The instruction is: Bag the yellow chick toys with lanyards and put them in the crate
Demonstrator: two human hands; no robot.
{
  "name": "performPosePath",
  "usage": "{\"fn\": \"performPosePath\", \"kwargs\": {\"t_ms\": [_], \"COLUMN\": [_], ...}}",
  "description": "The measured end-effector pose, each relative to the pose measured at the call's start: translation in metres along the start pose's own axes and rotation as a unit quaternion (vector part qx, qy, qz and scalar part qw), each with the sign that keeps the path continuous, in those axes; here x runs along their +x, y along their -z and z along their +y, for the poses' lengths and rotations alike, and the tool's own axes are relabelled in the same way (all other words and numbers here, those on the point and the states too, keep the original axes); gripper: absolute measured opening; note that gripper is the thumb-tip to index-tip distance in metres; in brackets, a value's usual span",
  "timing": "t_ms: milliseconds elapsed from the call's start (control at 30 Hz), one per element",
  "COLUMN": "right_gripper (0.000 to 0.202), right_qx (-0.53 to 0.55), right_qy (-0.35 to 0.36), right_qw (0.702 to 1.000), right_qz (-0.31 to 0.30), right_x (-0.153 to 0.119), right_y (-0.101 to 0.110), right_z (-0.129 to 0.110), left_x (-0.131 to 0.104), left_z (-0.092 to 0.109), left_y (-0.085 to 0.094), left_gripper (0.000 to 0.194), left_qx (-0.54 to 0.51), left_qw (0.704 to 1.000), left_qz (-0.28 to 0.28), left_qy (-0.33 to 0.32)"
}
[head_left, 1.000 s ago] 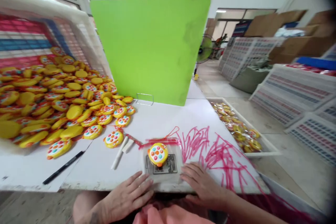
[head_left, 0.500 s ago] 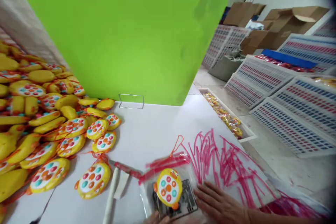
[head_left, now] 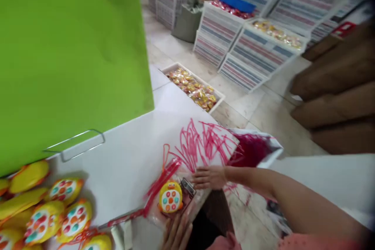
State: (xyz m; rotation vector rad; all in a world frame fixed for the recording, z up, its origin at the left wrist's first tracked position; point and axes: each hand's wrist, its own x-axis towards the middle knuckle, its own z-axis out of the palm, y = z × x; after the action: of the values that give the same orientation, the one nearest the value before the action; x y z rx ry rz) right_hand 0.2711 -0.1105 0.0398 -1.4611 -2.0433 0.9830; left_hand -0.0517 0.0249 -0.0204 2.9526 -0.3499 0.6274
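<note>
A clear zip bag (head_left: 155, 213) with a pink top strip lies near the table's front edge. In it, or on it, is a yellow chick-shaped toy (head_left: 170, 197) with coloured dots; I cannot tell which. An orange cord loop (head_left: 166, 154) sticks out past the strip. My left hand (head_left: 177, 234) lies on the bag's lower part, fingers stretched out. My right hand (head_left: 209, 177) is flat with straight fingers at the bag's right side, beside loose pink strips (head_left: 190, 144). A dark printed piece (head_left: 188, 186) shows next to the toy.
More yellow toys (head_left: 41, 222) are heaped at left, near a wire stand (head_left: 83, 146) and a tall green panel (head_left: 73, 47). Beyond the table's right edge are a sack of pink strips (head_left: 252, 150), a tray of bagged toys (head_left: 218, 103), stacked crates (head_left: 240, 58) and brown cartons (head_left: 336, 86).
The view has swung right and down, bringing the sack and cartons into sight. More of both hands shows now. The toy still lies at the bag between them.
</note>
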Motion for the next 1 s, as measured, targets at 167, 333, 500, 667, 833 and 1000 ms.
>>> {"fn": "performPosePath", "kwargs": {"t_ms": [167,333,500,667,833,1000], "right_gripper": [0.063,0.060,0.055,0.054,0.053,0.053], "right_qx": [-0.110,-0.220,-0.292,-0.313,-0.317,-0.292], "right_qy": [0.073,0.112,0.128,0.127,0.142,0.133], "right_qw": [0.991,0.968,0.947,0.941,0.938,0.947], "right_qz": [-0.012,-0.041,-0.027,-0.013,0.006,0.000], "right_x": [-0.009,-0.011,-0.012,-0.012,-0.009,-0.009], "right_y": [-0.012,-0.017,-0.019,-0.020,-0.015,-0.017], "right_z": [0.024,0.032,0.033,0.033,0.030,0.031], "left_x": [0.000,0.000,-0.004,-0.012,-0.017,-0.023], "left_z": [0.004,0.002,0.002,0.007,0.009,0.013], "left_y": [0.019,0.023,0.021,0.016,0.006,-0.006], "left_gripper": [0.074,0.078,0.075,0.072,0.075,0.073], "left_qx": [-0.091,-0.105,-0.109,-0.114,-0.096,-0.042], "left_qw": [0.983,0.978,0.973,0.973,0.982,0.992], "left_qz": [-0.153,-0.179,-0.202,-0.192,-0.152,-0.096], "left_qy": [0.031,0.030,0.032,0.051,0.054,0.066]}}
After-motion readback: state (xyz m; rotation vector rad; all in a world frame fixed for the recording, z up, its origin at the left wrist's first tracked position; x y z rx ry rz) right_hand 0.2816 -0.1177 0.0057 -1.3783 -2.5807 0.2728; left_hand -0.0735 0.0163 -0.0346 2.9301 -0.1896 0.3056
